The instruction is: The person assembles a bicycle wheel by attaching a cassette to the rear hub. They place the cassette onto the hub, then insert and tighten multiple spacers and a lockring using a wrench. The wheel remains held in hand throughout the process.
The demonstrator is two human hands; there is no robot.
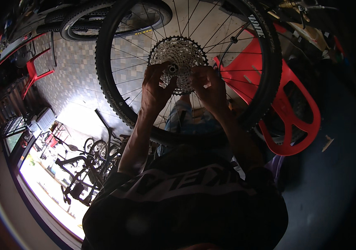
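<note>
A bicycle wheel with a black knobbly tyre lies in front of me, its silver cassette facing up. At the cassette's middle is a small round metal hub end cap. My left hand curls over the left side of the cassette, with thumb and forefinger closed about the end cap. My right hand is at the cassette's right edge, its fingers bent and drawn together. Shadow hides whether anything small is between those fingertips. Part of the cassette is covered by both hands.
A red plastic chair stands behind the wheel's right side. More tyred wheels lie at the back left, on the tiled floor. Several bicycles stand at the left by a bright opening. Another red chair is at the far left.
</note>
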